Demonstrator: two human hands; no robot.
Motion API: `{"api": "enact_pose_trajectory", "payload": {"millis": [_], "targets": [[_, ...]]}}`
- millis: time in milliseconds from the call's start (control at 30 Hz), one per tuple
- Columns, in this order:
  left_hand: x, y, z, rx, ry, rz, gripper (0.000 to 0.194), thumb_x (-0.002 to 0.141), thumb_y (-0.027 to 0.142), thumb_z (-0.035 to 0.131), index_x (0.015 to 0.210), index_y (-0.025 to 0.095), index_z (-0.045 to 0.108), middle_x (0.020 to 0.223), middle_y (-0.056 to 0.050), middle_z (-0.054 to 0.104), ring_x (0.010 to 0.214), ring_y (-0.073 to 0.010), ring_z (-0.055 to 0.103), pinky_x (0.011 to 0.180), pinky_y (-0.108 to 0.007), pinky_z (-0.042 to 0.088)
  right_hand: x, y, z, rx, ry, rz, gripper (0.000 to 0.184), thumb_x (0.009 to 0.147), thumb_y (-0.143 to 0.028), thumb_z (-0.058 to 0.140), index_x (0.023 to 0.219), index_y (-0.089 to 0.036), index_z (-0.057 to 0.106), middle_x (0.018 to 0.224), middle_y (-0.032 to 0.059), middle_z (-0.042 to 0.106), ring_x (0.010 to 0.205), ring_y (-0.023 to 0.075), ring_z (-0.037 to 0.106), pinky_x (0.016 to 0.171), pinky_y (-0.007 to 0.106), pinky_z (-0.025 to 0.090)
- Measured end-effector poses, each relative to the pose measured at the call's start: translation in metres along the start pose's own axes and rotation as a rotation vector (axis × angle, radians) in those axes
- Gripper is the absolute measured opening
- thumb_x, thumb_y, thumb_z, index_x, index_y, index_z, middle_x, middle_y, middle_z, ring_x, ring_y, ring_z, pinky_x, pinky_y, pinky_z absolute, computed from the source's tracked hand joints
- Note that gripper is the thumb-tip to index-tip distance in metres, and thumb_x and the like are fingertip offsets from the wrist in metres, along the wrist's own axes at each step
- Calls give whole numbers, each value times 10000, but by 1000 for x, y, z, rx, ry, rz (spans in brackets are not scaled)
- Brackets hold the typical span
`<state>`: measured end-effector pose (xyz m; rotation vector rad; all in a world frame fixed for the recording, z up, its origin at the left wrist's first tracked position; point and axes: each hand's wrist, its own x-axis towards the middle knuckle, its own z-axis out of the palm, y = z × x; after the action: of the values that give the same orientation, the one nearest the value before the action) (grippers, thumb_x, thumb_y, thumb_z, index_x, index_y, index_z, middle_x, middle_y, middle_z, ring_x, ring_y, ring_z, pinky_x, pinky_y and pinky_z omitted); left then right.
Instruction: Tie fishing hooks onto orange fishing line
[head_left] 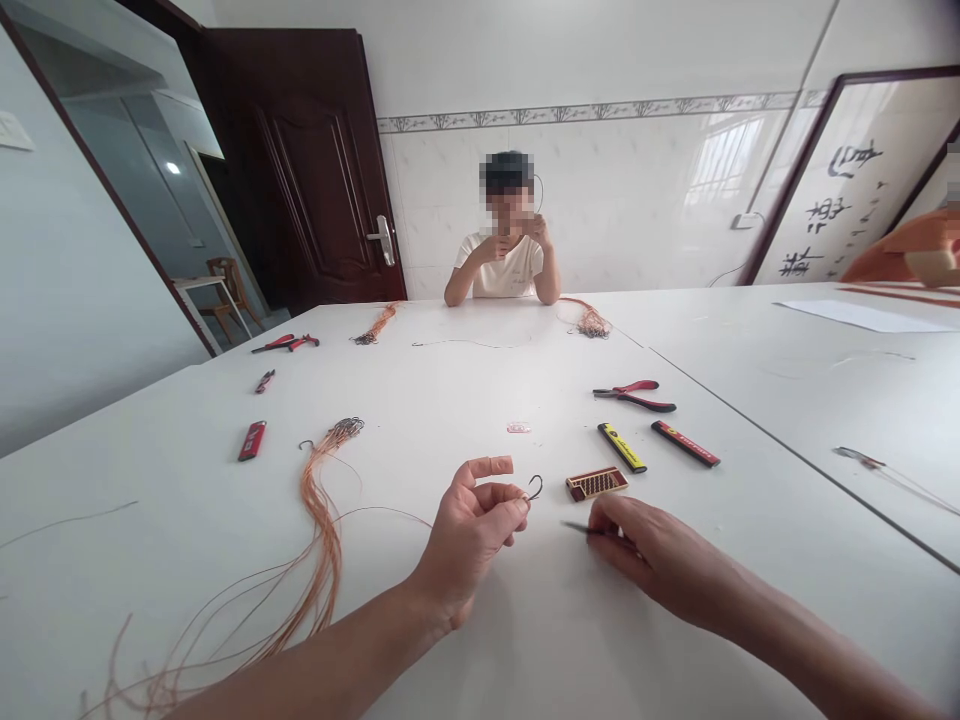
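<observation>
Between the thumb and fingers of my left hand [480,515] is a dark fish hook [535,487], its bend sticking up past the fingertips. Something like tape wraps the raised index finger. A thin line runs from behind this hand toward a bundle of orange lines [319,500] with dark hooks [346,428] gathered at its far end. My right hand [637,540] is closed on a thin, dark, pointed tool [574,526]; the palm hides most of it. The tool's tip is just right of the hook, apart from it. Beyond my right hand lies a brown and gold patterned case [596,483].
Red-handled pliers [637,395], a yellow lighter [622,447] and a red lighter [685,443] lie at right. Another red lighter [253,440] and pliers [287,343] are at left. Across the table sits a person [504,265], hands raised, between two hook bundles [591,322].
</observation>
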<state>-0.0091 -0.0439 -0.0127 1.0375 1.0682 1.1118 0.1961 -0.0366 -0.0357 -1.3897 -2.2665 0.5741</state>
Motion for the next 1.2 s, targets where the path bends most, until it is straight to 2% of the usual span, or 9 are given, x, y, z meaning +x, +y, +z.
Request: {"api": "enact_pose_trajectory", "payload": {"millis": [133,267,333,400,567,700,867,1000,1200], "targets": [[-1,-1,1,-50,-21,-54,319,713,200,585,1013,251,488,756,24,539,646,-81,485,632,-230,364,-1,-12,4,89,80,26,148,886,-315,280,847,-230,395,619,-24,483,500,120,422,463,241,338],[-5,-1,3,-155,-39,-136,328,709,218,602,1016,265,494,781,32,539,651,-68,491,629,-217,359,-6,-23,9,72,142,-58,251,897,-337,276,1090,-254,413,828,28,547,709,152,526,603,279,420],[-7,0,5,-229,-43,-182,326,709,200,599,1012,265,497,790,31,543,649,-63,498,630,-211,362,-8,-25,12,79,158,-103,287,899,-322,280,1145,-261,414,934,55,538,812,167,532,659,297,434],[-10,1,8,-304,-58,-230,321,710,186,595,1006,261,497,791,27,550,651,-62,508,635,-207,370,-8,-27,14,104,188,-142,299,897,-304,296,1165,-248,415,940,68,530,814,165,528,665,298,441],[-15,3,16,-402,-88,-305,281,705,165,600,962,236,510,805,13,564,635,-60,515,621,-201,379,-6,-30,18,181,237,-234,223,872,-264,386,1071,-226,480,802,40,515,672,128,499,577,263,436],[-17,3,17,-417,-96,-311,271,714,161,598,960,226,505,800,9,558,645,-63,516,626,-205,377,-6,-30,19,225,298,-261,204,855,-232,423,1047,-225,491,792,26,506,650,105,489,557,229,433],[-18,1,16,-332,-96,-267,294,705,198,629,967,230,500,811,13,547,676,-63,504,652,-211,363,-6,-34,21,350,439,-116,150,803,-270,511,928,-194,546,658,-8,490,533,83,434,465,191,385],[-20,-3,17,-219,-129,-194,276,701,213,640,944,228,510,792,22,538,712,-70,495,681,-220,355,-4,-40,21,510,399,2,140,795,-304,509,809,-178,567,622,-12,497,523,82,422,466,189,374],[-18,-5,18,-86,-140,-79,241,707,197,632,921,214,522,759,27,537,672,-64,469,653,-221,362,-2,-39,20,429,312,29,141,787,-223,450,661,-174,487,543,-41,364,496,76,298,434,184,287]]}}
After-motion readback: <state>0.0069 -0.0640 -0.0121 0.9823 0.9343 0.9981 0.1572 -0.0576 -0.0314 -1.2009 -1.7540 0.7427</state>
